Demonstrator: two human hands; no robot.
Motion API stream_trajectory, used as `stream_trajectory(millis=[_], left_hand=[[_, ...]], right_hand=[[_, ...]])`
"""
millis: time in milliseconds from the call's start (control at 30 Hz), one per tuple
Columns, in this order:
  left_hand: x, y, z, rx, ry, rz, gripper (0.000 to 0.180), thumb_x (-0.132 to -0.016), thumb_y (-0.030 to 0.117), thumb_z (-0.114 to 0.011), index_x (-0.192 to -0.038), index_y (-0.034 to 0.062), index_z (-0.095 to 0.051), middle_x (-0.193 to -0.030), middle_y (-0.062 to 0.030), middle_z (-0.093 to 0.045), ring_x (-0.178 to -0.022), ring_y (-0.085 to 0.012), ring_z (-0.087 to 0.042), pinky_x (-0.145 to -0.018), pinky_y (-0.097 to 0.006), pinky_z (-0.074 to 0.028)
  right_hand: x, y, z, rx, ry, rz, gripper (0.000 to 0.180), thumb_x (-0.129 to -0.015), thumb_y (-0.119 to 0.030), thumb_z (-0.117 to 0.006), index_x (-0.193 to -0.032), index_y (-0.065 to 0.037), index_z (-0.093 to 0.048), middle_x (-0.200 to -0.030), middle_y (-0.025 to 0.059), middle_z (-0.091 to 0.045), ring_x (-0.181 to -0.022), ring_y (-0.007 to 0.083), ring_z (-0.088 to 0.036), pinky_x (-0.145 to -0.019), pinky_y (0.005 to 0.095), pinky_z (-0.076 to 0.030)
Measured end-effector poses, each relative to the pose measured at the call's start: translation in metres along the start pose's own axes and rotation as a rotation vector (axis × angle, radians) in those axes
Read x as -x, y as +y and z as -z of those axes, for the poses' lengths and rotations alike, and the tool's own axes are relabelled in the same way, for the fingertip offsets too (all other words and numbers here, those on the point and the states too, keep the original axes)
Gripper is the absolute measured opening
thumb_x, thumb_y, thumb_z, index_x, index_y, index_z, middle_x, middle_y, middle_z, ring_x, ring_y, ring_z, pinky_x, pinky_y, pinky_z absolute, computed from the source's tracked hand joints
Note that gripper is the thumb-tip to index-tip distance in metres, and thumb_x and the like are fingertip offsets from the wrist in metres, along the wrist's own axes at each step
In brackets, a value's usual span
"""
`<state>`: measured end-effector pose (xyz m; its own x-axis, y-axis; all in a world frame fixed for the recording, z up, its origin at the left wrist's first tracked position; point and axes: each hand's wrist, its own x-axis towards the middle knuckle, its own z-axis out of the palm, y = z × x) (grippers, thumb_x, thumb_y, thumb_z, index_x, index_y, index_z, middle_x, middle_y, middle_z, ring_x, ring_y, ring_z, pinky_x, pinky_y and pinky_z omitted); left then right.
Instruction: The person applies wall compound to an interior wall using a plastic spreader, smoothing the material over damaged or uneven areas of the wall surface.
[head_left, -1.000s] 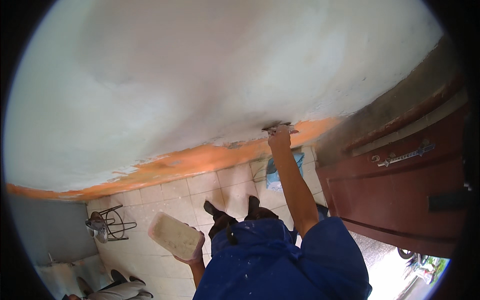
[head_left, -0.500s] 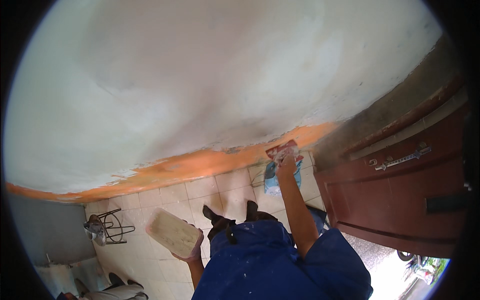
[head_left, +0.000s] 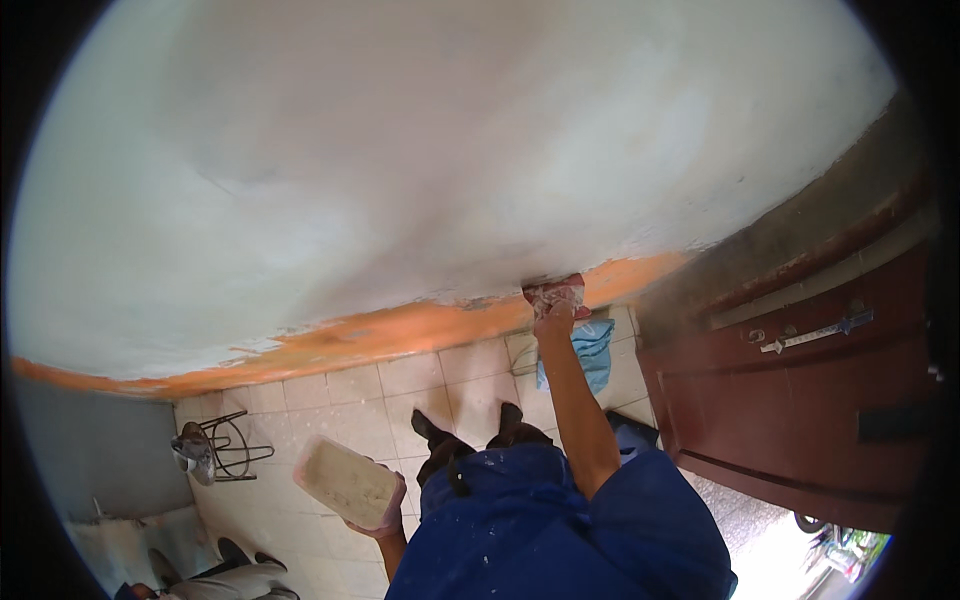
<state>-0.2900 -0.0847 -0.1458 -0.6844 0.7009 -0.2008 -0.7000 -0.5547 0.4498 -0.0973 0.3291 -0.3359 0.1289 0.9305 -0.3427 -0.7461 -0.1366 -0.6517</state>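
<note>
In my right hand (head_left: 556,320) I grip a red, putty-smeared scraper (head_left: 552,292), its blade edge held against the lower part of the wall (head_left: 420,160). The wall is coated off-white, with a strip of orange paint (head_left: 390,330) bare along its foot. Off to the left, my left hand (head_left: 388,508) holds a rectangular plastic tub (head_left: 345,484) by its near right side. Pale putty fills the tub. Its fingers are partly hidden beneath the tub.
A blue bag (head_left: 590,355) lies on the tiled floor (head_left: 330,385) below my right hand. At right stands a brown door (head_left: 790,400) with a metal bolt. A round-framed metal stool (head_left: 230,445) is at left, and another person's legs (head_left: 235,582) show lower left.
My right hand and the scraper have moved a little left and up, and the blade has come against the wall. The tub stays in my left hand, nearly still.
</note>
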Motion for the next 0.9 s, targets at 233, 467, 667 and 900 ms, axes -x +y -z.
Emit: stream_trajectory(millis=[233,467,667,900], left_hand=[[-0.010,0.006,0.003,0.085,0.112,0.101,0.073,-0.074,0.049,-0.054,-0.134,0.0117,-0.035,-0.128,-0.0151,-0.039,-0.112,-0.0336,-0.041,-0.090,-0.057,-0.028],[-0.019,-0.009,-0.014,0.064,-0.018,0.092,0.068,-0.077,0.048,-0.051,-0.133,0.0114,-0.036,-0.125,-0.0179,-0.040,-0.109,-0.0339,-0.042,-0.087,-0.055,-0.031],[-0.022,-0.014,-0.023,0.168,0.145,0.107,0.064,-0.079,0.045,-0.050,-0.131,0.0110,-0.037,-0.117,-0.0169,-0.043,-0.106,-0.0331,-0.043,-0.084,-0.054,-0.031],[-0.017,-0.003,0.008,-0.083,0.128,-0.053,0.065,-0.079,0.046,-0.050,-0.131,0.0107,-0.038,-0.121,-0.0163,-0.042,-0.107,-0.0328,-0.043,-0.085,-0.055,-0.031]], right_hand=[[0.069,-0.063,-0.086,-0.242,0.424,-0.276,0.016,-0.078,-0.009,-0.053,-0.090,-0.003,-0.061,-0.089,0.0061,-0.058,-0.081,0.0184,-0.057,-0.066,0.0315,-0.048],[0.048,-0.042,-0.027,-0.170,0.459,-0.174,0.007,-0.083,-0.005,-0.042,-0.083,-0.009,-0.048,-0.073,0.0022,-0.048,-0.065,0.0160,-0.051,-0.056,0.0277,-0.045],[-0.033,-0.035,0.020,-0.527,-0.545,-0.069,0.007,-0.092,-0.016,-0.040,-0.093,-0.013,-0.046,-0.087,0.0044,-0.048,-0.070,0.0183,-0.047,-0.062,0.0337,-0.043],[0.030,-0.102,-0.127,-0.292,0.375,-0.247,0.010,-0.086,-0.004,-0.045,-0.078,-0.010,-0.047,-0.072,0.0009,-0.046,-0.055,0.0142,-0.044,-0.054,0.0312,-0.043]])
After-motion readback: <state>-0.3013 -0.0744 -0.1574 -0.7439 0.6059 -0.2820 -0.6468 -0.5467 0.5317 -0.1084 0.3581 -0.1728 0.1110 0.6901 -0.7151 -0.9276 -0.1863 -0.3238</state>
